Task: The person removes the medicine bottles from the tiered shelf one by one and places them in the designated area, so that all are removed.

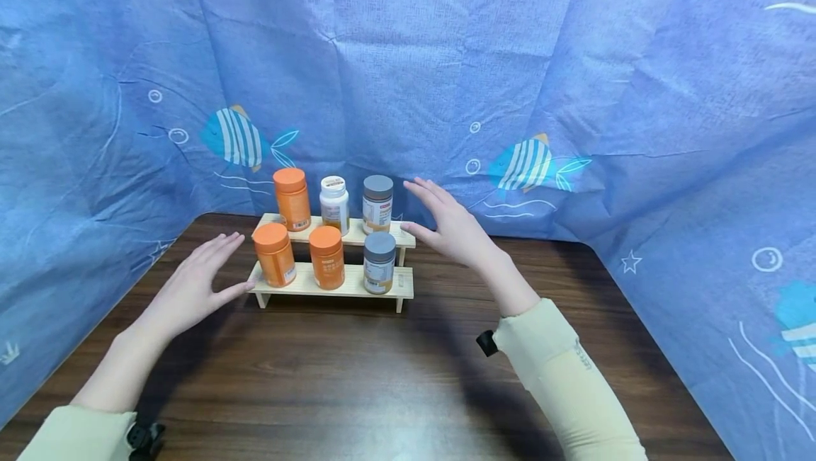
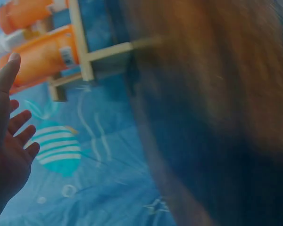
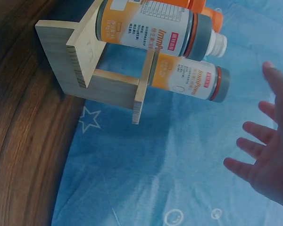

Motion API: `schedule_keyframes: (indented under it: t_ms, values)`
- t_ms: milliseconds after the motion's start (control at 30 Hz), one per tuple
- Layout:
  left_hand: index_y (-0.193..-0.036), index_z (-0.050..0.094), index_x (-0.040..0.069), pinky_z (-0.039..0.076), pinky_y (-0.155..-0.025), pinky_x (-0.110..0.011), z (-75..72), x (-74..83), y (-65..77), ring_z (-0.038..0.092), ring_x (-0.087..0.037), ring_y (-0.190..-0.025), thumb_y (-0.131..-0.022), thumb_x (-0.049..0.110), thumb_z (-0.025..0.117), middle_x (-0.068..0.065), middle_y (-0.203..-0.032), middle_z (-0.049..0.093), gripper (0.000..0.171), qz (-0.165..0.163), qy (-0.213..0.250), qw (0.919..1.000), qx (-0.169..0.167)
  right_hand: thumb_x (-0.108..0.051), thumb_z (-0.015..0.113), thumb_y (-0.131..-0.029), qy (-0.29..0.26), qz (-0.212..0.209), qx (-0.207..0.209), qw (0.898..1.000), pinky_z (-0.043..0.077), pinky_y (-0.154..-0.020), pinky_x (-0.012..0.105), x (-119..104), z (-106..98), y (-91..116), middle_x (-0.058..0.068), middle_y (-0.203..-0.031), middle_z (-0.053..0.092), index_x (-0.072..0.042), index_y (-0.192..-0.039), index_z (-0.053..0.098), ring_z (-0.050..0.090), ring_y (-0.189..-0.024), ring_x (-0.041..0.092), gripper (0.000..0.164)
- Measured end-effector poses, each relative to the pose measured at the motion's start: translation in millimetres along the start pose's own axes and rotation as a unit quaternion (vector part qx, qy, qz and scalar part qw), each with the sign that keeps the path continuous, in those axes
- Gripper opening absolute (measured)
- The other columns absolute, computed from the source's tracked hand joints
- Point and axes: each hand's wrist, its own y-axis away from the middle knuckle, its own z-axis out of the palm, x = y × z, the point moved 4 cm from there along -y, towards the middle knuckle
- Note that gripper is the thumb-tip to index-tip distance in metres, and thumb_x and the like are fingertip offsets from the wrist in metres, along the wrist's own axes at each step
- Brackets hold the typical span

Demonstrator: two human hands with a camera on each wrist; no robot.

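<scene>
A two-tier wooden rack [image 1: 357,289] carries several supplement bottles. On its upper tier stand an orange bottle [image 1: 295,205], a white bottle [image 1: 335,207] and a grey-capped bottle [image 1: 377,207]. Below them are two orange bottles, one at the left [image 1: 276,260] and one in the middle [image 1: 328,263], beside another grey-capped bottle [image 1: 379,267]. My left hand [image 1: 191,291], fingers extended, is at the rack's left end, nearest the lower left orange bottle. Over at the right end my right hand [image 1: 449,224] reaches beside the upper grey-capped bottle, fingers spread. Neither hand holds anything.
The rack stands toward the back of a dark wooden table [image 1: 357,376]. A blue cloth with fish prints [image 1: 408,78] hangs behind the table and along both sides.
</scene>
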Motion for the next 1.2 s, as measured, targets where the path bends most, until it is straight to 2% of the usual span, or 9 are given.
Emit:
schedule_keyframes:
  t_ms: [167,400,733,967,1200]
  values:
    - [-0.139,0.043,0.002,0.029,-0.097,-0.063,16.9,-15.1,0.9,0.035,-0.045,-0.129,-0.077,0.036,0.077,-0.026,-0.136,0.046,0.078,0.003,0.012,0.9994,-0.033,-0.053,0.057,-0.089,-0.031,0.0,-0.015,0.999,0.023,-0.111,0.047,-2,4,-20,0.004,-0.154,0.028,-0.025,-0.148,0.03,0.02,-0.143,0.023,0.071]
    - [-0.135,0.048,0.001,0.03,-0.096,-0.063,32.0,-28.8,-0.6,0.037,-0.048,-0.126,-0.078,0.034,0.077,-0.025,-0.132,0.05,0.072,0.009,0.031,0.9964,-0.078,-0.05,0.059,-0.089,-0.062,-0.007,-0.011,0.998,0.025,-0.111,0.045,1,16,-42,0.005,-0.153,0.029,-0.023,-0.147,0.032,0.025,-0.141,0.023,0.07]
    - [-0.133,0.051,0.003,0.03,-0.096,-0.065,44.2,-47.1,-1.0,0.035,-0.05,-0.126,-0.082,0.033,0.073,-0.029,-0.133,0.048,0.063,-0.029,0.099,0.9857,-0.133,-0.043,0.062,-0.089,-0.1,0.014,0.0,0.995,0.026,-0.111,0.043,5,40,-54,0.008,-0.152,0.03,-0.022,-0.145,0.038,0.027,-0.14,0.023,0.064]
    - [-0.133,0.052,0.005,0.03,-0.098,-0.062,49.1,-57.6,-0.5,0.037,-0.048,-0.128,-0.085,0.03,0.07,-0.026,-0.135,0.048,0.057,-0.048,0.164,0.9741,-0.148,-0.04,0.063,-0.089,-0.122,0.026,0.028,0.992,0.028,-0.11,0.042,6,51,-58,0.006,-0.15,0.035,-0.023,-0.142,0.042,0.031,-0.139,0.021,0.059]
    - [-0.131,0.055,0.005,0.035,-0.096,-0.057,53.4,-62.7,-2.4,0.044,-0.042,-0.124,-0.087,0.035,0.067,-0.021,-0.135,0.05,0.054,-0.064,0.178,0.9688,-0.16,-0.035,0.063,-0.09,-0.165,0.025,0.08,0.983,0.036,-0.105,0.034,12,59,-60,-0.001,-0.139,0.05,-0.022,-0.137,0.049,0.043,-0.129,0.014,0.051]
